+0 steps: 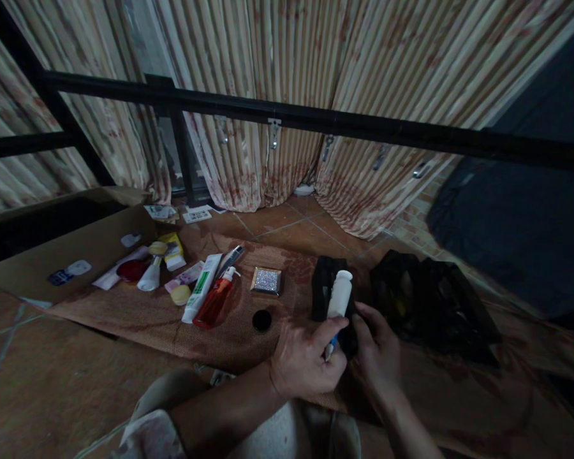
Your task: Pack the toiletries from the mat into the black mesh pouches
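Note:
My left hand (310,358) is closed round the lower part of a white bottle (340,292), which points up and away from me. A slim blue-and-white piece (331,347) shows between the same fingers; I cannot tell whether it is separate. Behind the bottle lies a soft black pouch (321,287), partly hidden by my hands. My right hand (377,347) is closed at the right side of this pouch, its fingertips pinching dark material. Left of the pouch are a glittery square box (266,280) and a small round black disc (261,320).
On the brown cloth (172,335) lie a red pump bottle (214,299), a white-and-green tube (201,288) and a yellow box (174,251). A cardboard box (105,245) stands left, a black plastic bag (435,306) right. A dark rail (296,113) crosses before the curtains.

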### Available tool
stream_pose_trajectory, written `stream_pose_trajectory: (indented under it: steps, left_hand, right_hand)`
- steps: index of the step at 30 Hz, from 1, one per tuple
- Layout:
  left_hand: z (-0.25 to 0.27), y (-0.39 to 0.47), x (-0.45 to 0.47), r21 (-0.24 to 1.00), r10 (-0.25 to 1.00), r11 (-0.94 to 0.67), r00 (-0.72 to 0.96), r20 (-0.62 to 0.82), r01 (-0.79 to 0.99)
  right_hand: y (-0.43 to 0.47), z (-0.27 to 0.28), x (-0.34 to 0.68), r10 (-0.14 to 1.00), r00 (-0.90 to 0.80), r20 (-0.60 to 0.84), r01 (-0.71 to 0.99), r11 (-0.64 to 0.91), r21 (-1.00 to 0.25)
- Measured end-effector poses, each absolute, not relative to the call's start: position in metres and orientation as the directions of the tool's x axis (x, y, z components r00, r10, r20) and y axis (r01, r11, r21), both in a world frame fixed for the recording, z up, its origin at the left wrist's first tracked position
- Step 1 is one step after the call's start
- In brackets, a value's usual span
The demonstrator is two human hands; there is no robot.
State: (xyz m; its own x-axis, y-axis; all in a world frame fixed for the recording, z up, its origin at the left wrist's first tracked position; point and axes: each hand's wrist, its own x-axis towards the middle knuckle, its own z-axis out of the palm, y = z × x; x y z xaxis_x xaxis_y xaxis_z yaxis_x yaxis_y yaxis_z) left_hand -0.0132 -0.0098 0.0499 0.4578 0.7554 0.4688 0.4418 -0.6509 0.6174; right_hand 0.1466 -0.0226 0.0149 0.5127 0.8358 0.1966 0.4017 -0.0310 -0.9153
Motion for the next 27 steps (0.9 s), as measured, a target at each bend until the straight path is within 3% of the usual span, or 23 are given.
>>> stream_pose_trajectory:
  steps: [6, 10, 17, 27]
  left_hand:
    - [0.056, 0.004, -0.011, 0.841, 0.871, -0.443, 0.371, 0.321, 0.312]
    - [0.061, 0.016, -0.005, 0.863, 0.906, -0.385, 0.311, 0.286, 0.329]
    - [0.062, 0.023, 0.016, 0.623, 0.862, -0.508, 0.35, 0.367, 0.595]
    - [0.062, 0.033, 0.02, 0.416, 0.759, -0.652, 0.543, 0.36, 0.634]
  right_hand:
    - [-0.024, 0.013, 0.147, 0.847, 0.505, 0.167, 0.407, -0.062, -0.911]
    - [-0.024, 0.006, 0.147, 0.845, 0.512, 0.153, 0.39, -0.07, -0.918]
    - [-0.025, 0.003, 0.149, 0.845, 0.513, 0.153, 0.431, -0.099, -0.897]
    - [-0.027, 0.014, 0.15, 0.842, 0.52, 0.144, 0.447, -0.125, -0.886]
